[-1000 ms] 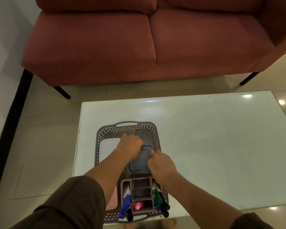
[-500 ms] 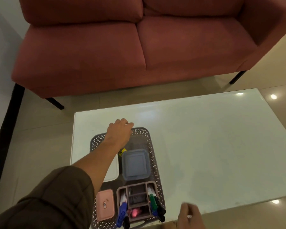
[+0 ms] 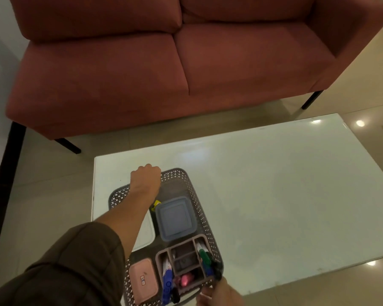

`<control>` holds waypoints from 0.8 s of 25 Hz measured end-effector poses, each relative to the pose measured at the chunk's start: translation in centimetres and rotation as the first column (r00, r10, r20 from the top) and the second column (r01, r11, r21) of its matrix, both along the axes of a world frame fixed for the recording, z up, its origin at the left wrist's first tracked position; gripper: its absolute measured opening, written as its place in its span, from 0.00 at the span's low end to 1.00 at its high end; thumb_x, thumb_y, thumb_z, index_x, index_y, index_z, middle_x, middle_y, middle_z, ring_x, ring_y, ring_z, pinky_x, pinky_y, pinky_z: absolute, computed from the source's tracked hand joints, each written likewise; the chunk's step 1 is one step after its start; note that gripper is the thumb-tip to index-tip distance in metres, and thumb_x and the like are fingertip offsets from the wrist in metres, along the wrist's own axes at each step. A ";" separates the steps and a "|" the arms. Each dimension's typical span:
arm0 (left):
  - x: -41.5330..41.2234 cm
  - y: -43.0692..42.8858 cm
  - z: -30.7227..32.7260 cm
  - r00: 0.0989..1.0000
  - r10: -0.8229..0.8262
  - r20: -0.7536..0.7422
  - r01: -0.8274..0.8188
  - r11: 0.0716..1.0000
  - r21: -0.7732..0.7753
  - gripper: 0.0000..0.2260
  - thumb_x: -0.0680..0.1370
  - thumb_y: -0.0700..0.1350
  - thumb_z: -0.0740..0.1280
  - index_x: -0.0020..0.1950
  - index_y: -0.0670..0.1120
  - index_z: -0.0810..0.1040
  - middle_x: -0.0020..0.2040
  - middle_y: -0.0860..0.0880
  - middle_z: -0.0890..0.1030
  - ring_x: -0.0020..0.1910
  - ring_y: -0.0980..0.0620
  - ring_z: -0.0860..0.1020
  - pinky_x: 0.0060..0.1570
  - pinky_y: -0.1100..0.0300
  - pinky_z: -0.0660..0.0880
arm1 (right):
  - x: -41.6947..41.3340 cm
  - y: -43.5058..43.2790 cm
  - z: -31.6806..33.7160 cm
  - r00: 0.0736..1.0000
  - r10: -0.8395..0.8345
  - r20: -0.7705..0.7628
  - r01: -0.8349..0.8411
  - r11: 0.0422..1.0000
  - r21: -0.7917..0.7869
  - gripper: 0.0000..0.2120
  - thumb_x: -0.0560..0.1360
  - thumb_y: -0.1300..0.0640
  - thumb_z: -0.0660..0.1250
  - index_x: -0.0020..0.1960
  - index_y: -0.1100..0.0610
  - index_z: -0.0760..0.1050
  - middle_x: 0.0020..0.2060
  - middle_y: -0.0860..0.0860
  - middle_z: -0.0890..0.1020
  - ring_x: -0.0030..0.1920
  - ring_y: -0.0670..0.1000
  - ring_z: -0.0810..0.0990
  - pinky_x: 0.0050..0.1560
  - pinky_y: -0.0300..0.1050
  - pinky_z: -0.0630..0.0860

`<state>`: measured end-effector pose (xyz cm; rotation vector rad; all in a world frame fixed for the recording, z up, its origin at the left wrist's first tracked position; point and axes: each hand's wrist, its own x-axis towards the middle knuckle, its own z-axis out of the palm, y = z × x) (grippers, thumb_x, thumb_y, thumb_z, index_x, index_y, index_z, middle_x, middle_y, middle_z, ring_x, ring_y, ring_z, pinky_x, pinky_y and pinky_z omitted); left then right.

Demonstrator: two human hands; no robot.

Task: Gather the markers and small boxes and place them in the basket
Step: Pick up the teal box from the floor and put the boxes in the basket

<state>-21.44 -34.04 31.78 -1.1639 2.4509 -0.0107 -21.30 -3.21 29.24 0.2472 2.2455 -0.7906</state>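
Note:
A grey perforated basket (image 3: 194, 196) stands near the white table's left front corner. Inside lie a blue-grey lidded box (image 3: 175, 218), a white box (image 3: 145, 234) partly under my forearm, a pink box (image 3: 143, 280), and a brown divided organiser (image 3: 184, 260) with blue markers (image 3: 167, 280) and green and black markers (image 3: 207, 260). A small yellow item (image 3: 157, 203) peeks out beside the blue-grey box. My left hand (image 3: 145, 180) is closed over the basket's far handle. My right hand (image 3: 219, 293) grips the near handle at the frame's bottom edge.
A red two-seat sofa (image 3: 164, 69) on black legs stands beyond the table (image 3: 274, 195). The glossy white tabletop stretches right of the basket. Beige floor tiles surround it, and a dark baseboard runs along the left wall.
My left hand has curled from a flat reach into a fist on the far handle. My right hand has come up from the bottom edge onto the near handle.

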 end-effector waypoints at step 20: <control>4.6 3.4 -0.7 0.581 0.776 -0.245 -0.732 0.630 0.258 0.15 0.77 0.49 0.69 0.59 0.42 0.80 0.60 0.39 0.82 0.60 0.36 0.80 0.55 0.50 0.77 | -23.9 -10.7 1.2 0.827 0.537 -0.165 -0.504 0.839 0.204 0.10 0.75 0.54 0.66 0.44 0.60 0.82 0.36 0.55 0.83 0.36 0.55 0.82 0.34 0.41 0.74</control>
